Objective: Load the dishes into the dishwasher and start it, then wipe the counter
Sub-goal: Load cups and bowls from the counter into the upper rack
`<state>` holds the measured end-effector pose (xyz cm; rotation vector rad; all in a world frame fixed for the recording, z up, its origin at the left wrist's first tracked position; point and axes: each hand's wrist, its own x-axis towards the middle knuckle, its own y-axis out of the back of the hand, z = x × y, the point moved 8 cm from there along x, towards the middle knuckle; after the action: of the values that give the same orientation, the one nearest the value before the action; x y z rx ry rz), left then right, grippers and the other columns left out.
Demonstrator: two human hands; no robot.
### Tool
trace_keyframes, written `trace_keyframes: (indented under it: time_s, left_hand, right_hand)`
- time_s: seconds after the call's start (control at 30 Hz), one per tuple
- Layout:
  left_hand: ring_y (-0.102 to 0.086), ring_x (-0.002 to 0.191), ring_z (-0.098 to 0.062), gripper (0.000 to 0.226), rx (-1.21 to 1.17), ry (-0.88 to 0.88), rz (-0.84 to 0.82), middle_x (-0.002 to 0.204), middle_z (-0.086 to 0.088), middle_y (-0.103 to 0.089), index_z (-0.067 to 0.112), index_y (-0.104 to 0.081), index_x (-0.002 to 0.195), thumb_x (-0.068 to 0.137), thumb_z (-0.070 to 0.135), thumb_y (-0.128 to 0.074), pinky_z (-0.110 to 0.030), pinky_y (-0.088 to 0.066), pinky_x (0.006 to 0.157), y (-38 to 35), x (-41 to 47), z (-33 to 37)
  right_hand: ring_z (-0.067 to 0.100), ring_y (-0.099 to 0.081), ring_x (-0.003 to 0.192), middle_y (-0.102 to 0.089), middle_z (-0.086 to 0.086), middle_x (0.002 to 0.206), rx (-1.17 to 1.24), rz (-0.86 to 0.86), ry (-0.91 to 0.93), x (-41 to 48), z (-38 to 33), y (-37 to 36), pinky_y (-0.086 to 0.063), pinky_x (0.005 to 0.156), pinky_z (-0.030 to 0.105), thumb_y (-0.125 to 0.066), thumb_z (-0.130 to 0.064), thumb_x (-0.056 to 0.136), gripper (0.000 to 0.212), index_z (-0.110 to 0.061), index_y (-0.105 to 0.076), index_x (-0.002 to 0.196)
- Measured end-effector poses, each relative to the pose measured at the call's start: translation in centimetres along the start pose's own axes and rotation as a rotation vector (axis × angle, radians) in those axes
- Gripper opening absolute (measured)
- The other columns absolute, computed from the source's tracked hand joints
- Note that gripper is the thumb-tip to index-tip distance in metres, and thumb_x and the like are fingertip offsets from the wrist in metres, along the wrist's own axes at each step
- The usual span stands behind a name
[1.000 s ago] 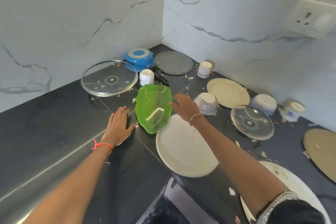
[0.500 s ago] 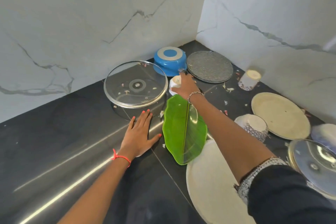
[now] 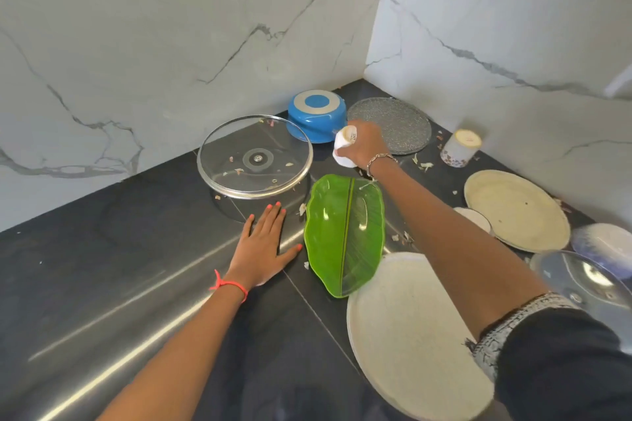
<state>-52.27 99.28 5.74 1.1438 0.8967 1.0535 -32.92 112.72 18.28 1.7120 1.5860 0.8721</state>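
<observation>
My right hand point(image 3: 364, 145) grips a small white cup point(image 3: 343, 145) near the back of the dark counter point(image 3: 102, 284), in front of an upturned blue bowl point(image 3: 314, 114). My left hand point(image 3: 261, 246) lies flat on the counter, fingers straight, just in front of a large glass lid point(image 3: 254, 157). A green leaf-shaped plate point(image 3: 345, 232) lies between my arms, its near end over the rim of a large cream plate point(image 3: 410, 335).
A grey speckled plate point(image 3: 396, 125) sits in the corner. Along the right wall stand a patterned cup point(image 3: 460, 147), a cream plate point(image 3: 516, 210), a white bowl point(image 3: 473, 219), a second glass lid point(image 3: 581, 278) and a pale bowl point(image 3: 605, 246). Food scraps dot the counter.
The green leaf plate went from tilted in my right hand to lying on the counter. My right hand then reached back and closed round the small white cup. My left hand stayed flat.
</observation>
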Motion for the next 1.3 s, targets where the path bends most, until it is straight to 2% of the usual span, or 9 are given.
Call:
trace_keyframes:
  time_s: [0.07, 0.1, 0.17, 0.23, 0.5, 0.67, 0.83, 1.1, 1.3]
  left_hand:
    - [0.002, 0.146, -0.014, 0.098, -0.071, 0.022, -0.011, 0.158, 0.000, -0.004, 0.012, -0.014, 0.150, 0.074, 0.074, -0.010, -0.036, 0.004, 0.116, 0.5, -0.4, 0.3]
    - [-0.001, 0.146, -0.015, 0.093, -0.116, 0.043, 0.001, 0.158, -0.001, -0.009, 0.011, -0.018, 0.149, 0.079, 0.072, -0.024, -0.036, 0.001, 0.117, 0.9, -0.7, 0.5]
    - [-0.006, 0.146, -0.016, 0.078, -0.176, 0.075, 0.051, 0.156, -0.002, -0.017, 0.009, -0.026, 0.146, 0.087, 0.054, -0.050, -0.036, -0.003, 0.117, 1.9, -1.5, 1.0]
    - [-0.008, 0.145, -0.016, 0.073, -0.182, 0.066, 0.103, 0.155, -0.003, -0.021, 0.009, -0.029, 0.144, 0.087, 0.045, -0.057, -0.036, -0.004, 0.117, 2.7, -3.1, 2.0]
    - [-0.013, 0.145, -0.019, 0.069, -0.191, -0.008, 0.221, 0.153, -0.006, -0.027, 0.007, -0.033, 0.142, 0.087, 0.037, -0.061, -0.038, -0.007, 0.117, 3.8, -12.1, 7.9]
    - [-0.002, 0.146, -0.018, 0.074, -0.169, -0.091, 0.160, 0.157, -0.003, -0.015, 0.011, -0.022, 0.147, 0.089, 0.042, -0.056, -0.036, 0.001, 0.117, 3.2, -18.1, 12.2]
    - [-0.001, 0.146, -0.019, 0.078, -0.157, -0.184, 0.134, 0.157, -0.004, -0.013, 0.010, -0.020, 0.148, 0.088, 0.048, -0.052, -0.038, 0.001, 0.118, 2.5, -24.0, 15.7]
    - [0.006, 0.146, -0.017, 0.078, -0.113, -0.297, 0.044, 0.158, -0.002, -0.006, 0.010, -0.014, 0.149, 0.091, 0.048, -0.050, -0.037, 0.005, 0.117, -0.5, -34.8, 19.1]
    - [0.005, 0.146, -0.019, 0.075, -0.151, -0.400, -0.016, 0.158, -0.003, -0.005, 0.009, -0.014, 0.148, 0.092, 0.045, -0.049, -0.040, 0.003, 0.117, -2.4, -44.8, 20.5]
  right_hand:
    - [0.031, -0.048, 0.119, -0.050, 0.016, 0.130, -0.005, 0.020, 0.016, -2.2, 0.0, 2.2, -0.040, 0.096, 0.034, -0.076, -0.013, 0.073, 0.060, -0.005, -0.050, 0.127]
    - [0.030, -0.047, 0.121, -0.049, 0.015, 0.131, -0.024, 0.017, 0.025, -3.6, 0.1, 3.1, -0.039, 0.097, 0.033, -0.076, -0.013, 0.073, 0.061, -0.005, -0.050, 0.128]
    - [0.028, -0.044, 0.123, -0.046, 0.014, 0.134, -0.078, -0.002, 0.034, -6.3, 0.8, 4.3, -0.037, 0.098, 0.032, -0.076, -0.017, 0.074, 0.064, -0.007, -0.047, 0.130]
    - [0.028, -0.042, 0.125, -0.043, 0.015, 0.135, -0.129, -0.031, 0.039, -9.7, 1.6, 5.1, -0.036, 0.100, 0.032, -0.074, -0.018, 0.075, 0.064, -0.008, -0.045, 0.131]
    - [0.024, -0.040, 0.128, -0.045, 0.012, 0.137, -0.044, -0.013, -0.040, -23.7, 5.6, 8.2, -0.030, 0.100, 0.027, -0.076, -0.019, 0.074, 0.067, -0.008, -0.046, 0.132]
    - [0.025, -0.040, 0.126, -0.046, 0.012, 0.135, -0.068, -0.023, -0.069, -31.7, 6.9, 9.4, -0.032, 0.099, 0.028, -0.078, -0.023, 0.072, 0.070, -0.009, -0.046, 0.132]
    - [0.027, -0.048, 0.122, -0.048, 0.013, 0.135, -0.069, -0.014, -0.123, -39.6, 7.3, 10.0, -0.038, 0.099, 0.032, -0.080, -0.023, 0.069, 0.072, -0.010, -0.047, 0.132]
    - [0.029, -0.048, 0.117, -0.050, 0.014, 0.125, -0.084, 0.069, -0.222, -55.0, 7.1, 8.5, -0.040, 0.093, 0.030, -0.075, -0.020, 0.073, 0.062, -0.009, -0.049, 0.128]
    - [0.030, -0.047, 0.120, -0.043, 0.013, 0.135, -0.032, 0.056, -0.375, -67.7, 7.0, 6.1, -0.042, 0.099, 0.036, -0.077, -0.022, 0.072, 0.071, -0.012, -0.044, 0.135]
